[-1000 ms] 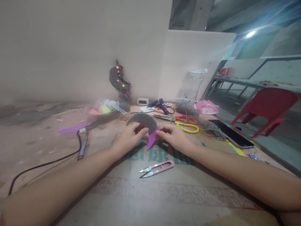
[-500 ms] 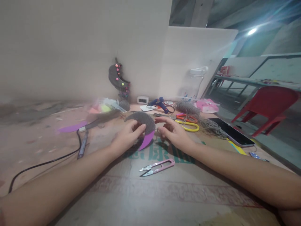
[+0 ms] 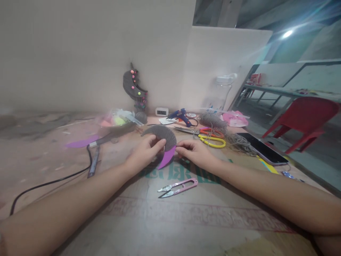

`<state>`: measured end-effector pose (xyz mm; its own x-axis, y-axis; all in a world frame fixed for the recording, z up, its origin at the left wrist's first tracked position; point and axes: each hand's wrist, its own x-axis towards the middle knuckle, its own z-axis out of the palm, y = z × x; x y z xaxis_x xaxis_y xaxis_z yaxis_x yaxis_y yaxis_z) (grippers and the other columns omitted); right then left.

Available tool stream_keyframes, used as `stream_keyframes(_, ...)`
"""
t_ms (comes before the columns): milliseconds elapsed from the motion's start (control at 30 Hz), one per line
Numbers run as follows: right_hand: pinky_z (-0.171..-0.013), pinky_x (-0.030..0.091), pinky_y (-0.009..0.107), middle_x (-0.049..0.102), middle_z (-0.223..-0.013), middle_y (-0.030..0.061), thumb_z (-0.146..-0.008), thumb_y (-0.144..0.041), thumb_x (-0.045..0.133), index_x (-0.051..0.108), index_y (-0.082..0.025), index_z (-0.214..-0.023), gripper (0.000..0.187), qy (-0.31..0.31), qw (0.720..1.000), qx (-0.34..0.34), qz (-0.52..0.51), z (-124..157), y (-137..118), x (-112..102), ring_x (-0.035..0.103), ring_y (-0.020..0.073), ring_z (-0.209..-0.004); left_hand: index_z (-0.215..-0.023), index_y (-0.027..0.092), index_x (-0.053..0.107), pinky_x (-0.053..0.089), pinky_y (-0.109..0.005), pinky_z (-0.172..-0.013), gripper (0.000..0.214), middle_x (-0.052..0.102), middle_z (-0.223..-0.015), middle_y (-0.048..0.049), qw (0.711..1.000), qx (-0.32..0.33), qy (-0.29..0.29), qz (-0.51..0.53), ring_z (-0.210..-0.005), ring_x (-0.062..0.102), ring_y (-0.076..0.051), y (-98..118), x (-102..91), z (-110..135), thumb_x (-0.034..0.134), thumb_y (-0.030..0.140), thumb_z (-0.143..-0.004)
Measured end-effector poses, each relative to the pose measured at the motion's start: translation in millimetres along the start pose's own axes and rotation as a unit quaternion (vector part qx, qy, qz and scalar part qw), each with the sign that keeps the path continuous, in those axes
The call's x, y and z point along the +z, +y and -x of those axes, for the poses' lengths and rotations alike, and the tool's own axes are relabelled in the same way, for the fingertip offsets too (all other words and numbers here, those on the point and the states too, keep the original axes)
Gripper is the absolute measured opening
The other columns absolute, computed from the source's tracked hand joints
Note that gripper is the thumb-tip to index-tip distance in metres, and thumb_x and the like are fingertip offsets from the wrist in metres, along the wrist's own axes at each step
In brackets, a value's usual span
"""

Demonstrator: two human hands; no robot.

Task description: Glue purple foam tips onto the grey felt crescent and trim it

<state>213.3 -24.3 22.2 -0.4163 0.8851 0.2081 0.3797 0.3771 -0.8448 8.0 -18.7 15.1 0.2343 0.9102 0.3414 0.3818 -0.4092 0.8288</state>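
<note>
My left hand is closed on a crescent-shaped piece, with the thumb on its face. Grey yarn is wound round the crescent's upper part, while its lower tip shows bare purple. At the crescent's right edge, where grey meets purple, my right hand is closed in a pinch. Whatever is between those fingertips is too small to make out. Pink-handled thread snips lie on the table in front of both hands, blades apart and pointing left.
Scissors with yellow and orange handles, grey yarn and a phone lie right. Behind are a blue glue gun, a small clock and a bottle. A decorated crescent hangs on the wall. A black cable runs left.
My right hand's fingers have come together into a pinch and moved down to the crescent's right edge. My left hand keeps its hold on the crescent.
</note>
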Motion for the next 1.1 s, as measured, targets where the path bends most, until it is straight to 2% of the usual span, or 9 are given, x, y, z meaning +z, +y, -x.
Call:
stream_keyframes(133, -0.056, 0.039, 0.023, 0.060, -0.062, -0.0012, -0.085, -0.032, 0.056, 0.064, -0.017, -0.071, 0.022, 0.031, 0.998, -0.035, 0.053, 1, 0, 1, 0.051, 0.0111, -0.058, -0.069, 0.018, 0.056, 0.041, -0.026, -0.061, 0.036, 0.060, -0.065, 0.0002, 1.000, -0.005, -0.001, -0.011, -0.062, 0.056, -0.014, 1, 1.0, 0, 0.053, 0.049, -0.087)
stream_keyframes(233, -0.055, 0.039, 0.023, 0.061, -0.066, -0.0004, -0.085, -0.032, 0.057, 0.064, -0.018, -0.077, 0.017, 0.080, 0.989, -0.085, 0.096, 3, 1, 3, 0.050, 0.0114, -0.059, -0.073, 0.017, 0.057, 0.043, -0.027, -0.062, 0.034, 0.063, -0.067, -0.0007, 1.000, -0.008, 0.017, -0.023, -0.065, 0.058, -0.015, 1, 2.5, 1, 0.056, 0.050, -0.084)
stream_keyframes(367, -0.059, 0.041, 0.025, 0.062, -0.073, 0.0012, -0.085, -0.027, 0.056, 0.062, -0.020, -0.087, 0.010, 0.106, 0.969, -0.167, 0.150, 7, 5, 2, 0.051, 0.0128, -0.063, -0.086, 0.017, 0.062, 0.049, -0.028, -0.069, 0.026, 0.070, -0.081, -0.0032, 0.999, 0.003, -0.026, 0.029, -0.075, 0.064, -0.018, 4, 4.3, 5, 0.060, 0.042, -0.082)
stream_keyframes(500, -0.061, 0.041, 0.025, 0.063, -0.075, 0.0026, -0.088, -0.024, 0.054, 0.063, -0.019, -0.090, 0.010, 0.075, 0.949, -0.218, 0.217, 7, 7, 0, 0.052, 0.0128, -0.063, -0.094, 0.017, 0.064, 0.051, -0.028, -0.072, 0.030, 0.071, -0.086, -0.0033, 0.996, 0.009, -0.080, 0.025, -0.080, 0.065, -0.019, 10, 3.6, 9, 0.069, 0.040, -0.076)
stream_keyframes(600, -0.062, 0.041, 0.026, 0.066, -0.078, 0.0038, -0.088, -0.024, 0.055, 0.064, -0.019, -0.092, 0.011, 0.062, 0.937, -0.235, 0.249, 6, 6, 0, 0.055, 0.0140, -0.066, -0.097, 0.018, 0.065, 0.050, -0.028, -0.075, 0.030, 0.070, -0.087, -0.0031, 0.991, 0.034, -0.123, 0.035, -0.081, 0.064, -0.019, 10, 3.0, 9, 0.063, 0.043, -0.082)
stream_keyframes(733, -0.068, 0.044, 0.028, 0.069, -0.082, 0.0054, -0.088, -0.024, 0.057, 0.065, -0.019, -0.096, 0.013, 0.024, 0.925, -0.267, 0.270, 5, 7, 2, 0.059, 0.0163, -0.073, -0.085, 0.016, 0.065, 0.048, -0.026, -0.071, 0.038, 0.067, -0.079, -0.0028, 0.993, 0.016, -0.101, 0.057, -0.077, 0.062, -0.018, 6, 3.7, 7, 0.044, 0.047, -0.092)
stream_keyframes(867, -0.073, 0.046, 0.030, 0.069, -0.087, 0.0079, -0.092, -0.025, 0.053, 0.064, -0.017, -0.092, 0.013, -0.007, 0.906, -0.314, 0.282, 6, 7, 3, 0.060, 0.0184, -0.081, -0.078, 0.017, 0.065, 0.047, -0.025, -0.071, 0.040, 0.068, -0.077, -0.0021, 0.994, 0.005, -0.105, 0.020, -0.076, 0.062, -0.018, 4, 3.7, 7, 0.046, 0.050, -0.090)
stream_keyframes(1000, -0.074, 0.047, 0.031, 0.067, -0.087, 0.0086, -0.091, -0.023, 0.053, 0.064, -0.016, -0.092, 0.012, -0.034, 0.895, -0.324, 0.305, 5, 4, 4, 0.059, 0.0187, -0.081, -0.077, 0.017, 0.065, 0.045, -0.025, -0.070, 0.041, 0.068, -0.077, -0.0016, 0.993, 0.017, -0.109, -0.030, -0.076, 0.062, -0.018, 4, 3.1, 8, 0.048, 0.052, -0.089)
stream_keyframes(1100, -0.076, 0.046, 0.031, 0.067, -0.090, 0.0091, -0.092, -0.024, 0.053, 0.064, -0.016, -0.093, 0.014, -0.049, 0.895, -0.317, 0.310, 5, 2, 3, 0.059, 0.0189, -0.084, -0.070, 0.017, 0.063, 0.043, -0.026, -0.068, 0.047, 0.068, -0.072, -0.0019, 0.997, -0.006, -0.060, -0.054, -0.072, 0.061, -0.018, 3, 3.1, 7, 0.040, 0.050, -0.093)
